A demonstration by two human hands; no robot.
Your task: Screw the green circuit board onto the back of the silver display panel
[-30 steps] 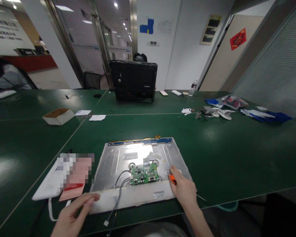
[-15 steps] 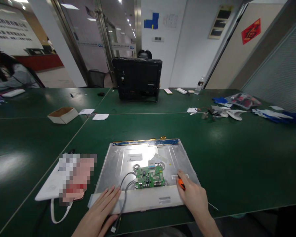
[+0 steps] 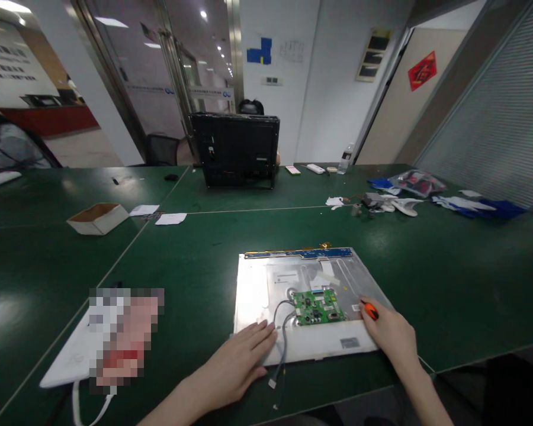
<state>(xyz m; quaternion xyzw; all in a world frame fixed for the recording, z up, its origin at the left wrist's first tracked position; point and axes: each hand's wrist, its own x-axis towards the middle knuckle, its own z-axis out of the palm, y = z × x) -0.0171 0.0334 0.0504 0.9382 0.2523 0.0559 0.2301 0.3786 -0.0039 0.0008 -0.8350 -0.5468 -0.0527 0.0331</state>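
Note:
A bare metal-backed LCD panel [image 3: 253, 290] lies flat on the green table, with a white strip along its near edge. On its back sits a green circuit board [image 3: 318, 307], from which thin grey cables [image 3: 285, 340] run over the near edge to a loose white plug. My left hand [image 3: 249, 349] rests flat on the panel's near left corner, fingers stretched out, beside the cables. Around what looks like a screwdriver [image 3: 371, 310] with an orange and black handle, my right hand [image 3: 393, 334] is closed at the panel's right edge. The tool's shaft is hidden.
A white device [image 3: 66, 361] with a cable and a blurred pink item lie at left. Farther back stand an open carton [image 3: 98, 220], a black monitor [image 3: 235, 151] and a water bottle [image 3: 345, 160]. Gloves [image 3: 466, 204] and a plastic bag [image 3: 417, 182] lie at the right.
The LCD panel has slid to the right along the table, with both hands moving along on it. The camera view has turned slightly right.

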